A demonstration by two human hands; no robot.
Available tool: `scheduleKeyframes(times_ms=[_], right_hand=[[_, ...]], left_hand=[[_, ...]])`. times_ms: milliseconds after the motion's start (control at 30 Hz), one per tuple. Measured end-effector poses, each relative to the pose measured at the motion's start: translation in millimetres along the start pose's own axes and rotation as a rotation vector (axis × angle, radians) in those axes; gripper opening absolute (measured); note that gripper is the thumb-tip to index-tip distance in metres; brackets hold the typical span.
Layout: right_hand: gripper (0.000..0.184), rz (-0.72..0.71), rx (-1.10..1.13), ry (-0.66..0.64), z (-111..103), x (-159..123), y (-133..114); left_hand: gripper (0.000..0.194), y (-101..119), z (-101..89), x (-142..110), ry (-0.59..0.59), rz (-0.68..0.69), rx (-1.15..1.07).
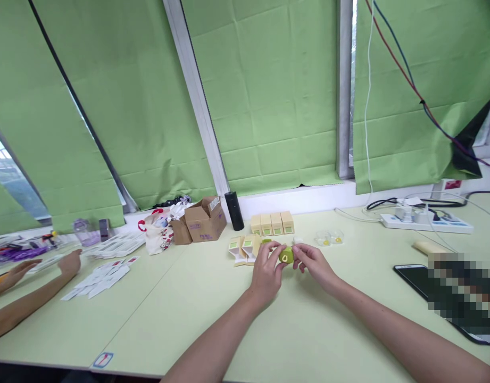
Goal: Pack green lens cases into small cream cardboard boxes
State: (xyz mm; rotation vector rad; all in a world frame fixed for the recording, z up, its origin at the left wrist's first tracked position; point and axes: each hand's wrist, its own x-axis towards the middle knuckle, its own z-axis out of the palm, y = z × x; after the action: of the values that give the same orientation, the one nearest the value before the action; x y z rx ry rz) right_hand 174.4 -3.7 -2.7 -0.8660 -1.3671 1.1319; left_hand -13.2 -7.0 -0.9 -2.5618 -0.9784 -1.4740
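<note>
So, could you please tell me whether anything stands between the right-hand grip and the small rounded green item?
Nothing visible does: the right-hand grip is at the right edge of the small rounded green item, though contact is unclear. The left-hand grip holds its opposite side; the row of small cartons stands beyond.

The scene is bright and evenly lit, with pale daylight at the uncovered window point(7, 162) on the left, where the view outside washes out. Shadows on the table point(168, 319) are soft and faint. Wide-angle distortion slants the left post point(199, 96). Small details look soft, and blocky pixelation hides part of the tablet point(414, 282).
</note>
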Motion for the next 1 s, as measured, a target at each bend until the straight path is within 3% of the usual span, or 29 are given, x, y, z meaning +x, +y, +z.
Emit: scheduleKeyframes(times_ms=[133, 267, 467, 567, 700, 1000], right_hand=[[0.055, -0.015, -0.168, 0.094, -14.2, 7.8, 2.5], [0.032, -0.111, -0.532, 0.389, -47.7, 22.6, 10.1], [0.036, -0.058, -1.004, 0.719, -101.9, 37.4, 26.8], [0.04, 0.067, -1.105, 0.748, -119.2, 39.8, 33.9], [0.048, 0.227, -1.112, 0.684, -135.1, 40.9, 41.1], [0.02, 0.262, -1.006, 0.651, -147.1, 42.2, 41.7]], left_hand=[[0.046, 0.9, 0.6, 1.6, 0.027, -0.129, -0.085], [0.041, -1.7, 3.6, 3.7, 0.075, -0.335, -0.232], [0.031, -12.2, 10.7, 8.2, 0.153, -0.552, -0.468], [0.035, -17.3, 12.3, 10.2, 0.171, -0.597, -0.524], [0.045, -21.1, 12.2, 12.5, 0.139, -0.651, -0.578], [0.058, -22.8, 12.0, 13.6, 0.144, -0.749, -0.678]])
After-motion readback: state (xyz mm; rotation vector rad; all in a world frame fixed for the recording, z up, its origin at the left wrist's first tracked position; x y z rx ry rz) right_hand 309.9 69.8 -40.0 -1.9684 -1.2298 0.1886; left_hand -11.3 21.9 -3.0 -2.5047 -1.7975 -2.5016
